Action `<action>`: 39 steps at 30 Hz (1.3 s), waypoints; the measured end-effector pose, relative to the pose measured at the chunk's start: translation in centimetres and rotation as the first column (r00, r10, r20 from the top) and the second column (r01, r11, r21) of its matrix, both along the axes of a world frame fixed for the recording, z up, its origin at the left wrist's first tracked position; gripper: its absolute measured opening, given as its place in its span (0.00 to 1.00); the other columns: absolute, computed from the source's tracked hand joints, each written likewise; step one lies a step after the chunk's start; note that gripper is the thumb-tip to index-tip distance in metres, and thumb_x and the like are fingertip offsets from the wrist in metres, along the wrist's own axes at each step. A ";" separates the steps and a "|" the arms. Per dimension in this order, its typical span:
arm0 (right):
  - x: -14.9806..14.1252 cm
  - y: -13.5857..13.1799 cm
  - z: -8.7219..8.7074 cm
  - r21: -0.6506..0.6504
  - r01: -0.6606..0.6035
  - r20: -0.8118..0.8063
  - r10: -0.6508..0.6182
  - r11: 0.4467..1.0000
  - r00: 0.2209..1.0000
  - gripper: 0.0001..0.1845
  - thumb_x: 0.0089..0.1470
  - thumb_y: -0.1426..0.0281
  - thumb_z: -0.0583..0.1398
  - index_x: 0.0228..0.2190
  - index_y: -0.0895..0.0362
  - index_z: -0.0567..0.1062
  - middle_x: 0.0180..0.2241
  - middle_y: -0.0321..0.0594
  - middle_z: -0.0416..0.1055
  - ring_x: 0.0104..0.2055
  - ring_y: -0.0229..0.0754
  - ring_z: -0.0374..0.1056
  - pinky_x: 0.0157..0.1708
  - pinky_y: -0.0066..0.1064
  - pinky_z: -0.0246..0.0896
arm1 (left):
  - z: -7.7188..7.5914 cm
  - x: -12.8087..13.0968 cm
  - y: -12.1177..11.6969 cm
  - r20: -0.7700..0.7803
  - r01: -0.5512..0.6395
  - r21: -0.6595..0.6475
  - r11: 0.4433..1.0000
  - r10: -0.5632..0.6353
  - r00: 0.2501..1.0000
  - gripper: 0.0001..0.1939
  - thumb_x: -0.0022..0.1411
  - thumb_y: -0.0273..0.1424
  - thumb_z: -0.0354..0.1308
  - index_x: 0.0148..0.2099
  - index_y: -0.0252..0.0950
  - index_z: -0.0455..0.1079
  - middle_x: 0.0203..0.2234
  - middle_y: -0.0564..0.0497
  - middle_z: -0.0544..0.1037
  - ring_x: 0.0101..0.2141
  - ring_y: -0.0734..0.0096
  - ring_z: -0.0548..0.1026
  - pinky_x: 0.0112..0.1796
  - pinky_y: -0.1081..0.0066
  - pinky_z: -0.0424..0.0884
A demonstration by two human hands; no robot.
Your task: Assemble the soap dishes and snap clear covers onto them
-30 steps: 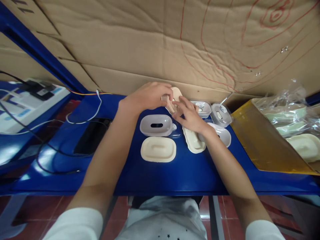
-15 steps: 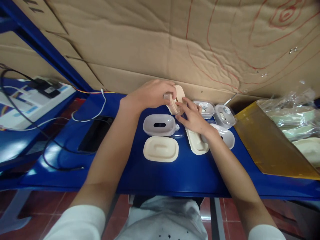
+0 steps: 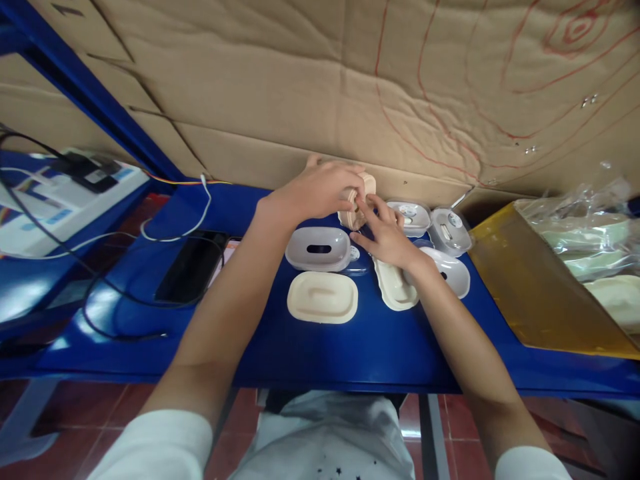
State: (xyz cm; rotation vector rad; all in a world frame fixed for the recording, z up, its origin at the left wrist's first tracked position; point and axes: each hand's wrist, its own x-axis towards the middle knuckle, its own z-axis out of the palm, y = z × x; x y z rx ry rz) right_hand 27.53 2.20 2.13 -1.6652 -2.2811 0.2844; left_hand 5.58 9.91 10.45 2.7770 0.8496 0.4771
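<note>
A blue table (image 3: 350,357) bears a cream tray (image 3: 323,298); slotted grey dish (image 3: 320,263); black phone (image 3: 187,270)

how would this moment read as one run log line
left hand: gripping cream item | right hand: at same item, contact unclear | blue table: grey slotted tray, cream oval dish nearer wearer

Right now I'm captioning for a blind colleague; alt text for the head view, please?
A person's left hand grips pale layered pieces, the right hand up against them. On the blue table nearby sit a grey slotted tray and a cream rounded piece; a yellow-sided box stands at right.
</note>
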 end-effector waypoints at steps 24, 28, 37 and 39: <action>-0.4 0.1 1.1 0.083 0.050 0.121 -0.060 0.995 0.991 0.31 0.71 0.55 0.55 0.69 0.52 0.67 0.67 0.58 0.60 0.62 0.66 0.61 0.62 0.64 0.53 | -1.2 2.0 -0.2 0.082 0.094 0.081 0.992 -0.100 0.992 0.14 0.74 0.26 0.56 0.55 0.42 0.79 0.66 0.48 0.78 0.66 0.49 0.73 0.64 0.44 0.64; -0.2 -0.3 1.9 0.103 0.046 0.084 -0.055 0.994 0.995 0.33 0.70 0.55 0.56 0.72 0.51 0.64 0.67 0.57 0.61 0.62 0.66 0.61 0.61 0.62 0.54 | -0.9 1.7 0.2 0.232 0.138 0.041 0.990 -0.144 0.962 0.13 0.71 0.29 0.57 0.54 0.41 0.78 0.59 0.48 0.82 0.63 0.54 0.77 0.61 0.57 0.71; -0.4 -0.7 3.5 0.110 -0.041 0.007 0.040 0.993 0.999 0.35 0.70 0.56 0.56 0.74 0.47 0.62 0.70 0.54 0.62 0.67 0.65 0.61 0.64 0.60 0.54 | 0.8 1.1 -0.7 0.294 0.013 -0.021 1.000 -0.006 0.956 0.08 0.71 0.31 0.57 0.46 0.42 0.77 0.55 0.50 0.80 0.58 0.54 0.78 0.62 0.55 0.70; 0.4 -0.5 4.1 0.124 -0.036 -0.017 0.038 0.992 0.999 0.29 0.71 0.56 0.55 0.69 0.48 0.70 0.68 0.52 0.66 0.68 0.64 0.63 0.64 0.58 0.56 | 1.3 0.6 -0.5 0.341 -0.061 -0.038 0.997 0.070 0.937 0.08 0.70 0.28 0.57 0.46 0.44 0.76 0.54 0.52 0.80 0.59 0.57 0.76 0.64 0.56 0.69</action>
